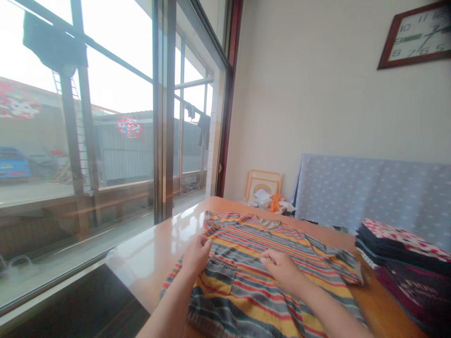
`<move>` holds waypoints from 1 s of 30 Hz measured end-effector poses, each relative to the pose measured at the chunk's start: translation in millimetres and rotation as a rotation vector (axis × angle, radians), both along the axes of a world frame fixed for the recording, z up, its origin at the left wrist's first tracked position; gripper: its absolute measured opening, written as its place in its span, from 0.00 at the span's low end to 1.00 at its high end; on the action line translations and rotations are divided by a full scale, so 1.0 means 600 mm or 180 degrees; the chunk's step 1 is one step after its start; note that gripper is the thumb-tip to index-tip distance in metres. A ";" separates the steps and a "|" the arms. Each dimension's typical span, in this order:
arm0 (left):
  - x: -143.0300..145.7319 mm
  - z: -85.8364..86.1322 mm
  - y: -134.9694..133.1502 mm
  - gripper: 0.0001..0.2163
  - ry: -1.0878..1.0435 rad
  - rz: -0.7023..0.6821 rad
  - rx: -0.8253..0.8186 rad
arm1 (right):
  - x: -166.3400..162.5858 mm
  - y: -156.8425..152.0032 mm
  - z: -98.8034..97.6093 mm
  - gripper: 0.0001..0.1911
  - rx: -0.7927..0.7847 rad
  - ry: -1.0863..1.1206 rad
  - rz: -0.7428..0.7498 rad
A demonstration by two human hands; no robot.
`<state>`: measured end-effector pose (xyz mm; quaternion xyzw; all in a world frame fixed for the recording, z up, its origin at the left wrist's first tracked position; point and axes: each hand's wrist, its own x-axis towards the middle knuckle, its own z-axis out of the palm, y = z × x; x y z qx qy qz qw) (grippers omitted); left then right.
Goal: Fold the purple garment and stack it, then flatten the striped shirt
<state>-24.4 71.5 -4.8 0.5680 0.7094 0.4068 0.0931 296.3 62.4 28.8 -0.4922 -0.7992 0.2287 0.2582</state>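
A short-sleeved shirt point(253, 281) with yellow, grey, red and dark stripes lies spread on the table, its collar point(269, 223) toward the wall. A chest pocket point(219, 278) shows on its left part. My left hand point(198, 253) is over the shirt's left side, beside the pocket, with its fingers curled together. Over the middle of the shirt is my right hand point(280, 266), also closed, thumb against the fingers. Whether either hand pinches any cloth is hidden. The shirt's right sleeve point(347, 267) stretches out toward the right.
The shirt lies on a glossy brown table point(158, 249). At the right stands a stack of folded clothes point(405, 253). Behind are a dotted blue-grey cloth point(369, 192), an orange-and-white heap point(276, 202) and a wooden frame point(262, 178). Windows point(120, 150) line the left; a clock point(417, 37) hangs on the wall.
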 end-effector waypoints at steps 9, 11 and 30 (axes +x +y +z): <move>-0.029 0.028 0.130 0.13 0.0376 0.0156 -0.0162 | -0.040 0.113 -0.084 0.24 0.0693 -0.1163 -0.0629; -0.031 0.034 0.165 0.12 0.0558 0.0118 -0.0178 | -0.039 0.126 -0.107 0.26 0.0615 -0.1198 -0.0634; 0.059 -0.054 0.464 0.22 0.1873 -0.0880 -0.0606 | -0.026 0.155 -0.136 0.24 0.0450 -0.0783 -0.0715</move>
